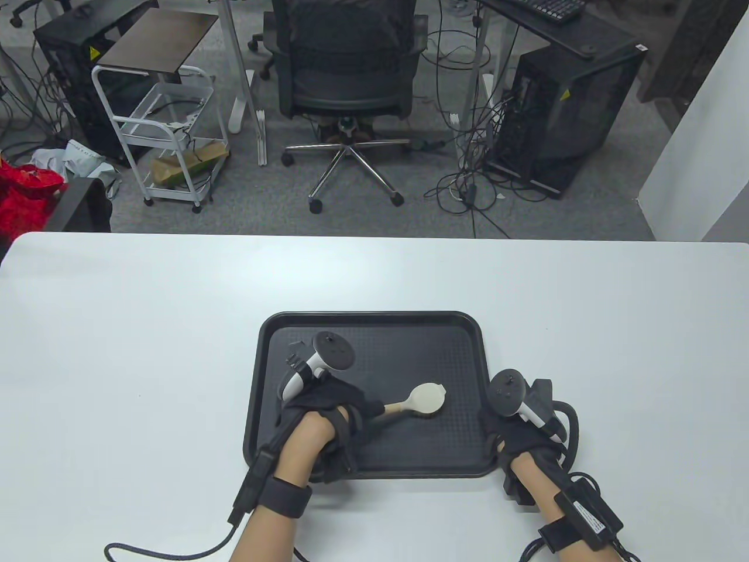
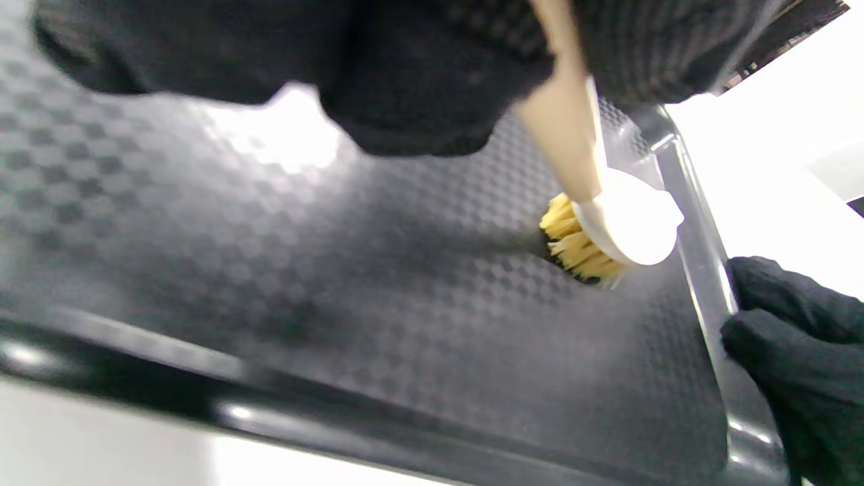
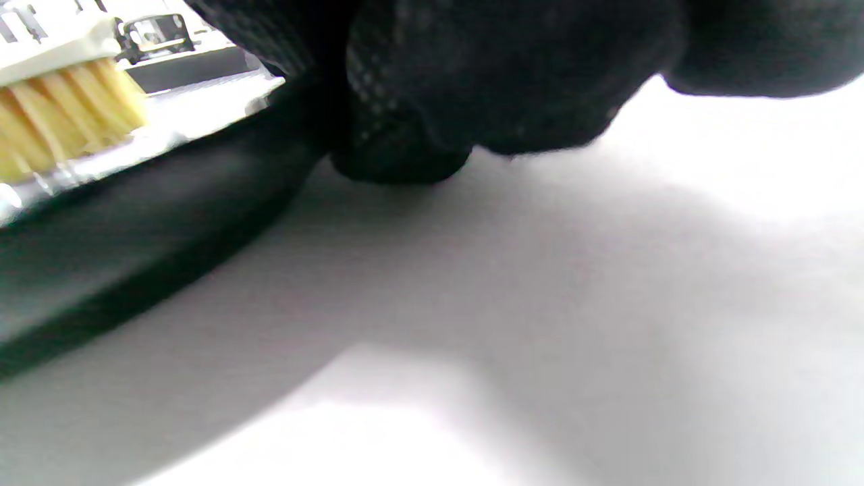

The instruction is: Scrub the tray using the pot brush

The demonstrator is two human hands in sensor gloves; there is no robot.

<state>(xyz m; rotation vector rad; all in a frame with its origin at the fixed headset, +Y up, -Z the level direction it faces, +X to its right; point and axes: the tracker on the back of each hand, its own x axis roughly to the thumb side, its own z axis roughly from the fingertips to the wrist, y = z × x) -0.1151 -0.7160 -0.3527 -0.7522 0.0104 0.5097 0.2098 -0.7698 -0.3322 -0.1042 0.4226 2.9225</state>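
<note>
White table (image 1: 146, 328) carries a black rectangular plastic tray (image 1: 374, 325) with a checkered textured floor, sitting near the person's edge, roughly centred. Left hand (image 1: 327, 404) is over the tray's left half, its grip wrapped round the pale wooden handle of the pot brush (image 1: 424, 401), a round white-backed head with yellow bristles. In the left wrist view the bristles (image 2: 574, 246) are down on the tray floor, right of centre and near the right rim, handle angled up into the fist. Right hand (image 1: 509, 427) sits at the tray's right edge; the left wrist view shows its gloved fingers (image 2: 783, 324) against the rim, so it looks like it steadies the tray, but whether the grip really pinches the rim or just rests there I cannot tell. Step in hand, as I judge: scrubbing itself, brush in contact, mid tray. Next move likely calls for keeping downward pressure and sweeping the head across uncovered floor, far left corner included, with the right hand bracing so the tray does not slide on the table.
</note>
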